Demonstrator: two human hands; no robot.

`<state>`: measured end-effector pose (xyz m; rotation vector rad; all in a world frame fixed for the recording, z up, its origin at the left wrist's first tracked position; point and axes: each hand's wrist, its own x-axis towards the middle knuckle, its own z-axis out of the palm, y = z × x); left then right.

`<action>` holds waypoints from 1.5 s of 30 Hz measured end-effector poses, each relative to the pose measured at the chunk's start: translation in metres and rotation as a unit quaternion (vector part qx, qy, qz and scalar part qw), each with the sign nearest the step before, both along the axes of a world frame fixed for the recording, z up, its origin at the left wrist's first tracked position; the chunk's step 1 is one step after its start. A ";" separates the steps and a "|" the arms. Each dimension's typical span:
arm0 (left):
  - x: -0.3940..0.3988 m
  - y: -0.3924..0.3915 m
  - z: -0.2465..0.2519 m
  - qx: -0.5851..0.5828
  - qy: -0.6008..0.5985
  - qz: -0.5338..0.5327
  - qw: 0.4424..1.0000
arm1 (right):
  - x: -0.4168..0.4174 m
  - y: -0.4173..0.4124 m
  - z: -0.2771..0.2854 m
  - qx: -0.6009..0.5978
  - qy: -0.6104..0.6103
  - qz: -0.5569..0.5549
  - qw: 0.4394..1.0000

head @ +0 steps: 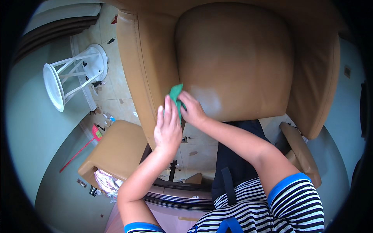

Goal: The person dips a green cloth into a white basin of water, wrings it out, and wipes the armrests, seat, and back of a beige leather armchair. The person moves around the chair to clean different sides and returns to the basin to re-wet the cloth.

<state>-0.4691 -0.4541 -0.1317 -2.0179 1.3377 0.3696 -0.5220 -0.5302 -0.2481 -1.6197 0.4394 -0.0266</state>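
A crumpled green cloth lies between my two hands, at the inner face of the left armrest of a tan leather-like armchair. My left hand is laid along the armrest with its fingers extended, touching the cloth's left side; whether it grips the cloth is hard to tell. On the other side, my right hand has its fingers bent around the cloth near the seat cushion's front left corner. Part of the cloth is hidden by my fingers. A pale shiny patch shows on the cushion beside my right hand.
A white stool lies on its side by the left wall. Scraps litter the tiled floor. Nearer are a pink dustpan, a tan padded seat piece and a plastic bag. Another tan padded piece is at right.
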 end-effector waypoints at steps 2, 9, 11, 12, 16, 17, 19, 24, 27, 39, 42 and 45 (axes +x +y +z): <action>0.005 -0.005 -0.004 -0.004 -0.053 0.000 0.999 | 0.005 0.003 0.002 -0.006 -0.001 -0.016 1.000; -0.061 0.057 0.020 -0.007 0.036 -0.041 0.998 | -0.078 0.053 0.036 0.039 0.086 0.007 0.996; -0.075 0.070 0.022 -0.012 0.034 -0.056 0.998 | -0.098 0.064 0.041 0.059 0.119 0.014 0.991; -0.079 0.070 0.022 -0.008 0.040 -0.053 0.998 | -0.105 0.068 0.043 0.070 0.134 0.019 0.988; -0.073 0.056 0.011 0.093 0.093 -0.063 0.989 | -0.099 0.067 0.024 0.069 0.132 0.020 0.989; -0.064 0.046 0.005 0.117 0.081 -0.067 0.988 | -0.090 0.061 0.014 0.062 0.131 0.021 0.989; -0.039 0.018 -0.008 0.164 0.056 -0.078 0.982 | -0.058 0.045 -0.005 0.047 0.080 -0.008 0.996; 0.046 -0.063 -0.034 0.196 -0.050 -0.080 0.976 | 0.053 -0.015 -0.053 -0.039 -0.012 -0.074 0.996; 0.090 -0.102 -0.038 0.151 -0.094 -0.057 0.983 | 0.114 -0.059 -0.058 -0.092 -0.065 -0.125 0.986; 0.005 -0.035 -0.042 0.203 0.014 -0.067 0.977 | 0.007 -0.002 -0.045 -0.175 -0.018 0.020 0.984; -0.038 -0.011 -0.042 0.224 0.070 -0.053 0.971 | -0.048 0.025 -0.050 -0.164 0.008 0.096 0.982; -0.080 0.020 -0.052 0.153 0.051 -0.021 0.987 | -0.080 0.032 -0.034 -0.121 0.073 0.165 0.976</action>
